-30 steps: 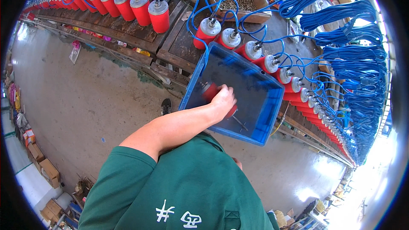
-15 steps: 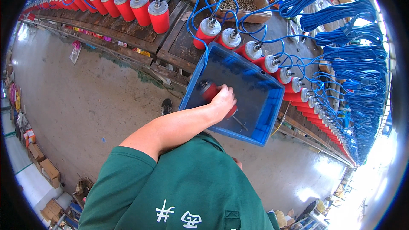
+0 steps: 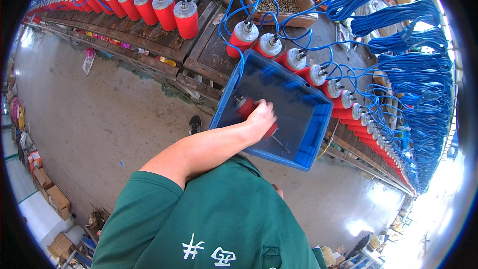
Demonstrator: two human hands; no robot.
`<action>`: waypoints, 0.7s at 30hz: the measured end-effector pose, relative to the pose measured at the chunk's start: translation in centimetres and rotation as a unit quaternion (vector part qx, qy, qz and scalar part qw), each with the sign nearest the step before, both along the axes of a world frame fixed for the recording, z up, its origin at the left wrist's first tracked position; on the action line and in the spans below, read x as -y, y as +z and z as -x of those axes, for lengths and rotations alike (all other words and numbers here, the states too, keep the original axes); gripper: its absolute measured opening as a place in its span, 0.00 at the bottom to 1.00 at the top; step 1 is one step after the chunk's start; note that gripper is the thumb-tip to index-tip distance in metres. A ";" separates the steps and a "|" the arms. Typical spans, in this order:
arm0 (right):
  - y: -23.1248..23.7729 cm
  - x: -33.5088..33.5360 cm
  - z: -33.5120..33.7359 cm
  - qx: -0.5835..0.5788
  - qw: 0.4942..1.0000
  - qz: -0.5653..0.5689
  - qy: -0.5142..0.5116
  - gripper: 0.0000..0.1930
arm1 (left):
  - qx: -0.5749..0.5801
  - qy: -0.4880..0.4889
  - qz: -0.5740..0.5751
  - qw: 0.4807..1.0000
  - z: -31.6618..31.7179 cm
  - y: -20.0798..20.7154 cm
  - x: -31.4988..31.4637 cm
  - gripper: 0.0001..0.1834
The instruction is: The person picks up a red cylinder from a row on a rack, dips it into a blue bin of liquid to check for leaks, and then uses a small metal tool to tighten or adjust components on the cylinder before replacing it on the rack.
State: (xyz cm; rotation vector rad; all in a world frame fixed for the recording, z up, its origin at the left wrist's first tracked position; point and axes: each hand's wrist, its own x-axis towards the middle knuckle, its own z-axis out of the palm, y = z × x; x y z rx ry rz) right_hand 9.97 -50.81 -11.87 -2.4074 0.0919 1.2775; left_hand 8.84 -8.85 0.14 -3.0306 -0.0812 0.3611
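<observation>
A blue plastic crate (image 3: 222, 100) stands at the edge of the bench, with what looks like dark liquid in it. Inside it, my left hand (image 3: 262, 118) is closed around a red cylinder (image 3: 245, 106), which lies tilted. The cylinder's capped far end looks dim, perhaps under the liquid. Past my hand, a thin metal rod (image 3: 282, 144) with a short crosspiece extends from near the cylinder's other end. A blue cable (image 3: 241, 67) runs down over the crate's far rim. Only a sliver of skin, perhaps my right hand (image 3: 278, 191), shows beside my green shirt; its fingers are hidden.
Red cylinders with grey metal caps (image 3: 269, 45) line the bench right of the crate; another row (image 3: 185, 19) stands on the left. Coiled blue cables (image 3: 413, 74) hang at the right. An open box of small metal parts (image 3: 279, 1) sits behind. Blue cables loop between them.
My left hand stays in almost the same place around the red cylinder. The cylinder's capped end has shifted very slightly.
</observation>
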 end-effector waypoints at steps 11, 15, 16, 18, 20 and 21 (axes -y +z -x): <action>0.0 0.0 -0.1 -0.003 1.000 -0.005 -0.002 0.20 | 0.003 0.000 -0.003 1.000 0.1 0.0 0.0 0.18; -0.3 0.3 -0.1 0.003 1.000 0.000 0.004 0.20 | 0.006 0.000 -0.005 1.000 0.1 0.0 0.0 0.18; -0.5 0.4 -0.1 0.003 1.000 0.000 0.004 0.20 | 0.007 0.000 -0.005 1.000 0.1 0.2 0.0 0.18; -0.7 0.5 -0.2 0.000 1.000 0.007 0.005 0.20 | -0.006 -0.005 0.001 1.000 -0.1 0.1 -0.1 0.18; -0.7 0.4 -0.2 0.002 1.000 0.009 0.009 0.20 | -0.020 -0.009 0.006 1.000 0.0 0.0 -0.1 0.19; -0.7 0.3 -0.2 0.005 1.000 0.011 0.011 0.20 | -0.008 -0.007 0.003 1.000 0.0 0.0 -0.1 0.19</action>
